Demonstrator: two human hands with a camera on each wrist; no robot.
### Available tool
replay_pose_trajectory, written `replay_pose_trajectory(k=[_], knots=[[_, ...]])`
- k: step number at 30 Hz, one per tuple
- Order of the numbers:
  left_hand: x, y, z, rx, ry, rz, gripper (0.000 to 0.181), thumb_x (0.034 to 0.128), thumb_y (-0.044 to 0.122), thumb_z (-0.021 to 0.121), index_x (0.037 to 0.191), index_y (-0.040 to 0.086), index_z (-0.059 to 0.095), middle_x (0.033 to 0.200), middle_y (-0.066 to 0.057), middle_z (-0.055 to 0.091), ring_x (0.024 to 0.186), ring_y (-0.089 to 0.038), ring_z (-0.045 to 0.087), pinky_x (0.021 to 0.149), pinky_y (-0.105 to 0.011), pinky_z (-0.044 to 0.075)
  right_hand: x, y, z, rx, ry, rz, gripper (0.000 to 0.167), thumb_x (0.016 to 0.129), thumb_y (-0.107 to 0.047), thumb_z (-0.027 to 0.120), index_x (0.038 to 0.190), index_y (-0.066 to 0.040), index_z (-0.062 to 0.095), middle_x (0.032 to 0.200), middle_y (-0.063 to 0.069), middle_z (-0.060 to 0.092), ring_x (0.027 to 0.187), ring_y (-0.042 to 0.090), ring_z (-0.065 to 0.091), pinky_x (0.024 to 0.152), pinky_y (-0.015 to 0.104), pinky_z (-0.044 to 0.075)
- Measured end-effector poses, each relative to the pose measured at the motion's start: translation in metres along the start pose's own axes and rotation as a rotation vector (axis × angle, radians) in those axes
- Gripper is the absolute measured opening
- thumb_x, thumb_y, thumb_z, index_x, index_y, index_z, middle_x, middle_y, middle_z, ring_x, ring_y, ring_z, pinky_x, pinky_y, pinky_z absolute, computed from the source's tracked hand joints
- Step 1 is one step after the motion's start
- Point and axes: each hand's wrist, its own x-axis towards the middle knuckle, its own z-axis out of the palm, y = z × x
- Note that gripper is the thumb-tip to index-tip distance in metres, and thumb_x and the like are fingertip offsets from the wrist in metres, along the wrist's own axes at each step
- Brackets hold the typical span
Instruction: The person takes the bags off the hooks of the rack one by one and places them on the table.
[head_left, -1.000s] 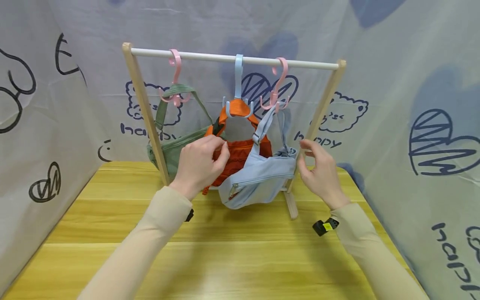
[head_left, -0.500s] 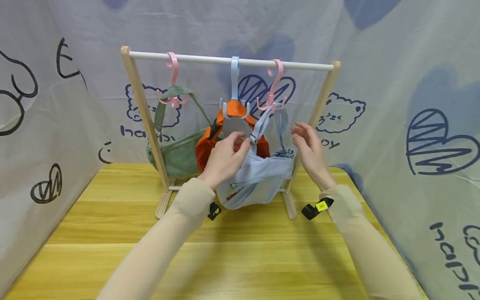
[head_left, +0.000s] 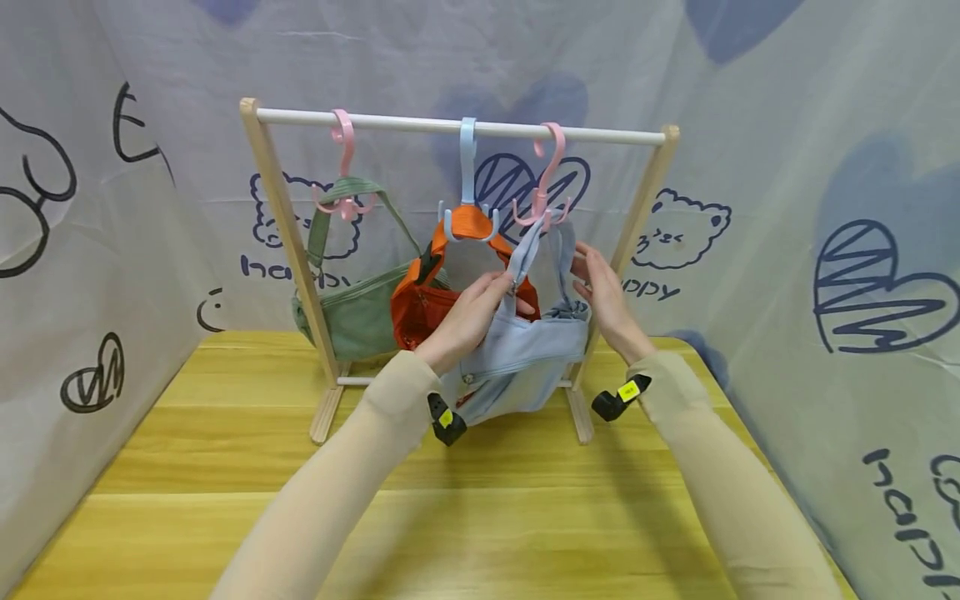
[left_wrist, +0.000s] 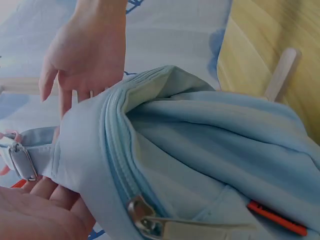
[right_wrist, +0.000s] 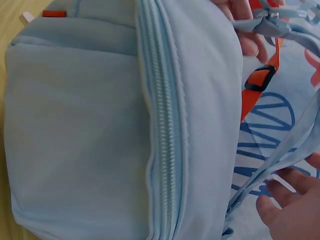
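A light blue fabric bag hangs by its strap from a pink hook hanger at the right of the rack. My left hand reaches the bag's left side, its fingers passing behind the strap near the metal buckle. The zipper pull lies in front of that hand. My right hand is at the bag's other side, fingers extended beside the right part of the strap. In the right wrist view its fingertips lie close to that strap; whether they touch is unclear. Some left fingertips are hidden behind the bag.
An orange-red bag hangs from a blue hook hanger in the middle. Further left, a green bag hangs from another pink hanger. The rack's white rod spans wooden posts on a wooden table.
My left hand has moved right, from in front of the orange-red bag to behind the blue bag's strap. My right hand has moved slightly left, closer to the strap, fingers straighter.
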Motion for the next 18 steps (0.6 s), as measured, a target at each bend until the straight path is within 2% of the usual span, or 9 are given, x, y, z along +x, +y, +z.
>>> replay_pose_trajectory(k=[3, 5, 7, 10, 13, 15, 18], knots=[[0.004, 0.001, 0.001, -0.048, -0.037, -0.016, 0.049, 0.1101, 0.044, 0.032, 0.143, 0.011, 0.045, 0.112, -0.012, 0.072, 0.122, -0.023, 0.058, 0.119, -0.044, 0.034, 0.006, 0.001, 0.0, 0.046, -0.004, 0.046, 0.06, 0.112, -0.037, 0.012, 0.159, -0.002, 0.021, 0.162, 0.025, 0.029, 0.151, 0.039, 0.03, 0.127, 0.047, 0.023], [0.006, 0.001, 0.001, -0.077, -0.069, -0.023, 0.05, 0.1098, 0.045, 0.032, 0.143, 0.01, 0.044, 0.107, -0.009, 0.072, 0.117, -0.026, 0.061, 0.116, -0.045, 0.038, 0.009, 0.001, -0.001, 0.066, -0.016, 0.069, 0.063, 0.111, -0.041, 0.009, 0.159, -0.003, 0.021, 0.162, 0.025, 0.03, 0.15, 0.038, 0.032, 0.126, 0.047, 0.024], [0.008, 0.002, 0.002, -0.117, -0.101, -0.034, 0.052, 0.1092, 0.047, 0.033, 0.143, 0.009, 0.044, 0.102, -0.005, 0.071, 0.108, -0.024, 0.065, 0.108, -0.041, 0.046, 0.012, 0.002, -0.001, 0.083, -0.035, 0.082, 0.065, 0.11, -0.044, 0.007, 0.159, -0.004, 0.023, 0.16, 0.026, 0.034, 0.145, 0.034, 0.04, 0.125, 0.046, 0.028], [0.01, 0.005, 0.003, -0.181, -0.141, -0.039, 0.051, 0.1084, 0.048, 0.036, 0.141, 0.009, 0.044, 0.094, 0.0, 0.07, 0.093, -0.018, 0.068, 0.089, -0.031, 0.054, 0.015, 0.002, -0.001, 0.096, -0.055, 0.094, 0.069, 0.109, -0.048, 0.005, 0.156, -0.004, 0.029, 0.154, 0.028, 0.04, 0.128, 0.024, 0.053, 0.117, 0.041, 0.036], [0.013, 0.007, 0.004, -0.247, -0.163, -0.037, 0.05, 0.1083, 0.045, 0.039, 0.138, 0.006, 0.048, 0.089, 0.002, 0.068, 0.083, -0.013, 0.066, 0.075, -0.025, 0.054, 0.017, 0.002, -0.001, 0.097, -0.064, 0.095, 0.071, 0.108, -0.051, 0.006, 0.151, -0.002, 0.035, 0.139, 0.023, 0.052, 0.112, 0.012, 0.056, 0.11, 0.038, 0.039], [0.016, 0.008, 0.005, -0.285, -0.167, -0.031, 0.047, 0.1082, 0.041, 0.042, 0.136, 0.005, 0.051, 0.086, 0.002, 0.067, 0.079, -0.013, 0.065, 0.074, -0.025, 0.054, 0.017, 0.001, 0.0, 0.1, -0.07, 0.086, 0.071, 0.108, -0.052, 0.007, 0.147, -0.003, 0.04, 0.123, 0.012, 0.059, 0.107, 0.013, 0.057, 0.11, 0.041, 0.039], [0.018, 0.009, 0.006, -0.34, -0.167, -0.009, 0.041, 0.1083, 0.032, 0.046, 0.13, -0.001, 0.055, 0.082, 0.001, 0.066, 0.074, -0.013, 0.062, 0.073, -0.025, 0.053, 0.017, -0.001, 0.002, 0.105, -0.073, 0.057, 0.072, 0.108, -0.054, 0.009, 0.145, -0.003, 0.043, 0.105, -0.002, 0.061, 0.101, 0.013, 0.058, 0.106, 0.039, 0.041]])
